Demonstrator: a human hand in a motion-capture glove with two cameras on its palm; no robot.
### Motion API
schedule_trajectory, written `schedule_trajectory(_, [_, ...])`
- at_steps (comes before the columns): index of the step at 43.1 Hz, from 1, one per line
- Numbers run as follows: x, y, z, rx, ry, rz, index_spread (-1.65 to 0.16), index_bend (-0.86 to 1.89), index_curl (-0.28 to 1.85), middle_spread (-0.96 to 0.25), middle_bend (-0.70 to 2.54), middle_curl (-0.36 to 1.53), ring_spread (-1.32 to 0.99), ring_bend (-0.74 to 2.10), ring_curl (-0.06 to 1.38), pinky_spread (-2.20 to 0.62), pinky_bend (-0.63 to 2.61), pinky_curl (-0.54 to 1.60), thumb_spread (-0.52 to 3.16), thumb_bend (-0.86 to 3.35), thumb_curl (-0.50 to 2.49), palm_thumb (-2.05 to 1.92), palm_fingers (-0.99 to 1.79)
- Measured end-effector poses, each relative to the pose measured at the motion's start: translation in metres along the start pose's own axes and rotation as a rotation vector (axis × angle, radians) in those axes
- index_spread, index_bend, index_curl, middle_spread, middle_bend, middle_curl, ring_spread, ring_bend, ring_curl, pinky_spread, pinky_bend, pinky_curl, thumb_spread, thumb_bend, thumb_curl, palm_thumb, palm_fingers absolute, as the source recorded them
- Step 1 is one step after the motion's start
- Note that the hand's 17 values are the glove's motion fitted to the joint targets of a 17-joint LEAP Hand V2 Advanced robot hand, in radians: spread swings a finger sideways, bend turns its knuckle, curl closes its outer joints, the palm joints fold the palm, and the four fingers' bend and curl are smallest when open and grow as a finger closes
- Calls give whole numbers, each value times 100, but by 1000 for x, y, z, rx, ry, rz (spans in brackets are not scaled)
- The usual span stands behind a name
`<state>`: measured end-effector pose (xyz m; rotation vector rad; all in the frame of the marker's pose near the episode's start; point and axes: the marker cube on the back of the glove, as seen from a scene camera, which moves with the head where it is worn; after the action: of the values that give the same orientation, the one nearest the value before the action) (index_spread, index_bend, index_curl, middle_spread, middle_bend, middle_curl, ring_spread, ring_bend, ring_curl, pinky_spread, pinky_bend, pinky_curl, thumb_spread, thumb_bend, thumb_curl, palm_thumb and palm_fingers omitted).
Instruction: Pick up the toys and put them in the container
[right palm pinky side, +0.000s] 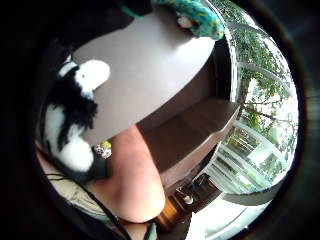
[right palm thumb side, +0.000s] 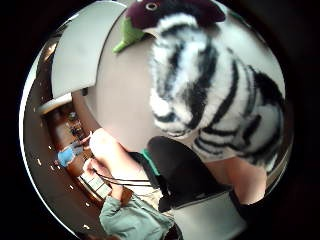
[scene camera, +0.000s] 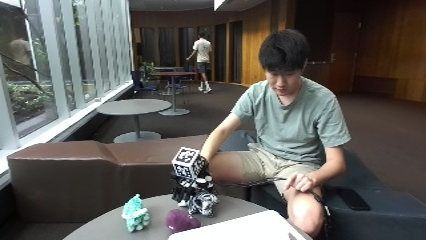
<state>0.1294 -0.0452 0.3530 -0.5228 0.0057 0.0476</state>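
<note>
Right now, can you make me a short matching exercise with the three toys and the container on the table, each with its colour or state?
1. zebra toy
2. teal toy
3. purple toy
4. container

A. white
B. round and dark violet, lying next to the container
C. under the right hand
D. standing apart on the table, untouched

Pairs: 1-C, 2-D, 3-B, 4-A

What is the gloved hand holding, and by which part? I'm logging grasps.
The right hand grips the striped zebra toy from above, by its upper body; exact finger placement is hidden.
</note>
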Motion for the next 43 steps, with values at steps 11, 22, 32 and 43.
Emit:
schedule_trajectory(11, [-2,-8,32,-52,30,-35,-14,8,11,-4,27,28,-7,69,32,-3,89,37,117,3,25,10,20])
schedule_trajectory(22, [-7,-24,36,62,71,-17,-15,18,14,-17,58,41,-25,102,41,-20,86,34,125,19,38,44,78])
schedule_trajectory(32, [-10,-40,20,55,-23,10,-21,37,21,-24,78,54,-32,110,48,-28,83,36,108,20,51,57,108])
schedule_trajectory(43, [6,-11,-17,80,34,19,-25,67,35,-26,93,66,-36,116,54,-32,82,39,94,18,62,60,111])
